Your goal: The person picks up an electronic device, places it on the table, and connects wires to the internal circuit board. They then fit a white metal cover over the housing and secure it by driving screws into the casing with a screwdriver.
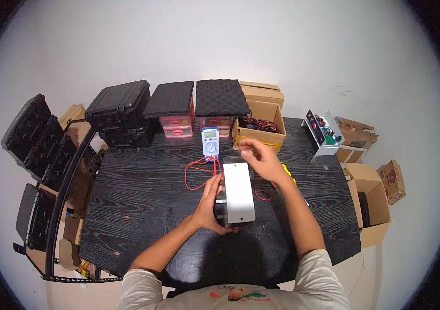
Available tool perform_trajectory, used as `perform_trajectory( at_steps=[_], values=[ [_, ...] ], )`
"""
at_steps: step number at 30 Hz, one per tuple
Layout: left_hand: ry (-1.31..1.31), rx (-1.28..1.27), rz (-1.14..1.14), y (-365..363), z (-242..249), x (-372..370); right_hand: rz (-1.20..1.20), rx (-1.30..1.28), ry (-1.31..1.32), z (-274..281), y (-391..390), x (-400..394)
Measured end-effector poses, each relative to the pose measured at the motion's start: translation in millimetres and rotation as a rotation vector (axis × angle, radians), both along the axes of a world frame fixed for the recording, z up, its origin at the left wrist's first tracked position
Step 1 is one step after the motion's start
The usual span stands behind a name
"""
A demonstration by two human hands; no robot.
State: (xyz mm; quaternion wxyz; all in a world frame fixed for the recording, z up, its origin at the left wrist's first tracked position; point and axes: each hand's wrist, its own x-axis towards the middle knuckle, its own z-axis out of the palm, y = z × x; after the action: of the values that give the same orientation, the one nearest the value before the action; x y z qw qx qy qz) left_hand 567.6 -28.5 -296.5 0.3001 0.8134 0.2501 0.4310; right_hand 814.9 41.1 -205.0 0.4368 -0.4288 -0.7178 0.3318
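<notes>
A white box-shaped device (pixel 239 194) stands on the black table in front of me, its plain white face turned up with a small dark hole near each end. My left hand (pixel 210 209) is wrapped round its left side, where a darker part shows between fingers and thumb. Above its top right corner my right hand (pixel 259 156) is raised, fingers curled and partly apart, with nothing visible in them. Behind the device lies a blue and white multimeter (pixel 210 143), with red leads (pixel 194 174) running toward the device. Something yellow (pixel 289 174) is partly hidden by my right forearm.
Along the back are black cases (pixel 119 106), pink drawer units (pixel 177 126) under black foam, and a cardboard box (pixel 266 116) of cables. An opened device with circuit boards (pixel 326 134) sits at the right back. More cardboard boxes (pixel 370 201) stand beyond the table's right edge.
</notes>
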Motion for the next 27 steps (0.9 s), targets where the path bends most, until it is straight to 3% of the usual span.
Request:
perform_trajectory(
  at_steps=[6,7,13,19,22,24,27],
  values=[
    [0.019,0.008,-0.026,3,-10,2,0.12,0.121,-0.679,-64,67,-7],
    [0.025,0.005,-0.035,3,-8,2,0.125,0.026,-0.684,-69,70,-12],
    [0.084,0.024,-0.061,3,0,0,0.155,0.001,-0.856,-93,89,-23],
    [0.01,0.169,-0.065,3,13,3,0.108,0.175,-0.827,-116,90,-27],
    [-0.106,0.309,-0.068,3,42,5,0.115,0.145,-0.734,-108,83,-24],
    [-0.082,0.403,-0.077,1,68,6,0.162,0.094,-0.837,-118,96,-24],
    [0.192,0.423,-0.183,-5,108,15,0.184,0.066,-0.829,-99,80,-21]
  ],
)
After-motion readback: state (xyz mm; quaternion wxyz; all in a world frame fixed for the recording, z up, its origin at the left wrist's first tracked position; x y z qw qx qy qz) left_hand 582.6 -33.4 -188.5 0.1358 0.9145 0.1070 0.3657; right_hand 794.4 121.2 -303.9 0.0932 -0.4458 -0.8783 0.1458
